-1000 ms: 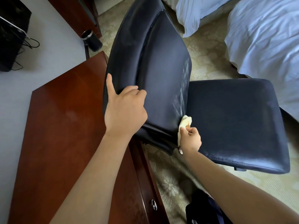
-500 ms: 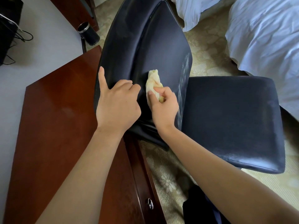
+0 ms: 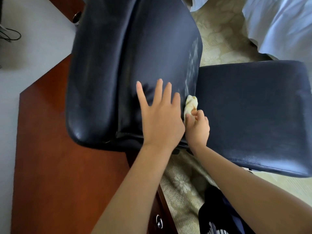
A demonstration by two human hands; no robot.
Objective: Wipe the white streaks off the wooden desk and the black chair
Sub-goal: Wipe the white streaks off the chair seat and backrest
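Wiping at the black chair, not at the wooden table: pinching a bunched yellowish cloth in the right hand, grip clamped round it, and pressing it against the lower right edge of the chair's backrest, right at the junction with the seat. Bracing the backrest with the left hand, grip apart, fingers spread flat on the leather just beside the cloth. Judging progress as partway: finding white streaks in a pale band up the backrest's right edge above the cloth, so probably needing more strokes there; also noticing a faint whitish haze along the near edge of the seat, likely needing a pass. Reading the middle and left of the backrest as mostly dark, though with too much glare for confirming it. Seeing no plain streaks on the stretch of table beside the chair, yet not being able to call that half finished.
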